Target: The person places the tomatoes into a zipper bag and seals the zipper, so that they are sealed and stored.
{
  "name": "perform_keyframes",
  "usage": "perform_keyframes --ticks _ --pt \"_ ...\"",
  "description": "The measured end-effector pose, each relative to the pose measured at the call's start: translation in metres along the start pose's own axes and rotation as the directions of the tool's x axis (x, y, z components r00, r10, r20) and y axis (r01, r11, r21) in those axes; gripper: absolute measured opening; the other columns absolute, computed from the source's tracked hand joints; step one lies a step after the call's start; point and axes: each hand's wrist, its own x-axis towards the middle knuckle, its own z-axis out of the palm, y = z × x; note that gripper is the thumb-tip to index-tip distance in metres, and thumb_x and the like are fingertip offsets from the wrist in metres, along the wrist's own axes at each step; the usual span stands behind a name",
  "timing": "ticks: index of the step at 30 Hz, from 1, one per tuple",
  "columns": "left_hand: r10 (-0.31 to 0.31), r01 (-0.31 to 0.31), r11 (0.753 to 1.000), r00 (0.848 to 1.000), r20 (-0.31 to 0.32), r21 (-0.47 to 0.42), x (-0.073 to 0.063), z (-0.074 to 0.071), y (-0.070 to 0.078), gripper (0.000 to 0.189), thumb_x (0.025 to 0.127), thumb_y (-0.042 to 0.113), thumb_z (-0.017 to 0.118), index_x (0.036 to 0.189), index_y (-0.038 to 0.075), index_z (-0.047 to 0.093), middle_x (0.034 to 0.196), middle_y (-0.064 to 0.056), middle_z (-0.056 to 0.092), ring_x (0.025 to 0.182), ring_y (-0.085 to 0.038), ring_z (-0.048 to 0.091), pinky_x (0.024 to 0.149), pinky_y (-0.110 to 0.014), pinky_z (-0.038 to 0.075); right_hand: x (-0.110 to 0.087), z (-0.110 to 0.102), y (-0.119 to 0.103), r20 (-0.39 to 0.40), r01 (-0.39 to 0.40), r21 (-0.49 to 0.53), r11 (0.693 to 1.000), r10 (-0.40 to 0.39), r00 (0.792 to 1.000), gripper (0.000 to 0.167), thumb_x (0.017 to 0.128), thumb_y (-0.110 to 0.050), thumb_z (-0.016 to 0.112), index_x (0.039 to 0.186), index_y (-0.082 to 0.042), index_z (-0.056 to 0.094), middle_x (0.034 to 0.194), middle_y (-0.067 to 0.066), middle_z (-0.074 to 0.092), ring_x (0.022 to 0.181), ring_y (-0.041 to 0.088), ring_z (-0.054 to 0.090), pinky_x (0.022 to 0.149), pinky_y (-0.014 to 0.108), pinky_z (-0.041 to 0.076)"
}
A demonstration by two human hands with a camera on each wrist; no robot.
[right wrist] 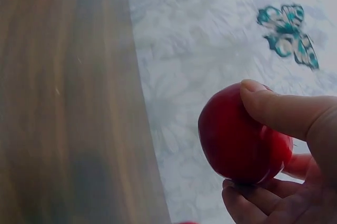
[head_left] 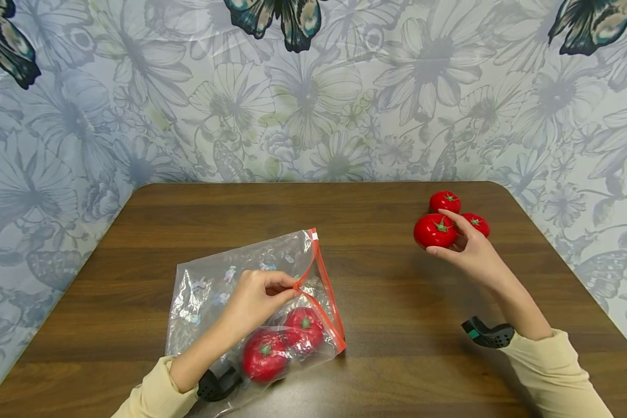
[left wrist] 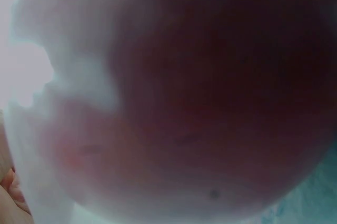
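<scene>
Clear plastic, edged in orange, forms the bag [head_left: 198, 290] that is laid on the wooden table [head_left: 376, 360], its mouth turned towards the right side. One lip of that mouth is pinched between thumb and fingertips by the left hand [head_left: 261, 296] and is drawn apart from the other lip, so that a gap is shown. Two red tomatoes, a nearer one [head_left: 265, 355] and a farther one [head_left: 304, 330], are contained in the bag, close to the opening. A third tomato [head_left: 435, 231] is gripped by the right hand [head_left: 472, 249], the thumb set on one side and the fingers curved round the other; whether it is lifted from the table cannot be told. Behind it a small tomato [head_left: 445, 201] is seen, and beside the fingers another tomato [head_left: 477, 224]. Should the pinch be loosened, the limp lip would probably be dropped and the gap closed. If the bag were pulled up too sharply by that lip, the tomatoes inside could be rolled out through the mouth. The gripped tomato looks smooth and round, so it could be lost from a light hold, and its two close neighbours could be knocked and set rolling by the knuckles. From the left wrist view, badly blurred, little can be judged.
</scene>
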Motion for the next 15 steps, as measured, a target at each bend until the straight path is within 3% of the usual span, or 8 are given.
perform_keyframes --ticks 8,15 --pt "-0.003 0.003 1.0 1.0 -0.003 -0.004 0.0 0.001 0.0 0.007 0.077 0.001 0.075 0.084 0.004 0.074 0.077 0.003 0.069 0.065 -0.005 0.063 0.059 -0.023 0.054 0.003 0.025 -0.009 0.072 0.006 0.037 0.999 -0.009 0.997 0.08 0.083 -0.019 0.073 0.147 -0.011 0.026 0.139 0.02 0.038 0.121 0.036 0.044 0.093 0.039 0.041" --pt "-0.007 0.007 1.0 1.0 -0.004 0.0 0.001 0.001 0.0 0.008 0.077 0.001 0.075 0.083 0.007 0.074 0.076 0.003 0.069 0.065 -0.005 0.063 0.059 -0.023 0.054 0.007 0.047 -0.014 0.126 0.069 0.049 0.996 -0.075 0.989 0.078 0.08 -0.014 0.076 0.144 -0.011 0.032 0.137 0.018 0.041 0.121 0.034 0.046 0.093 0.039 0.041"
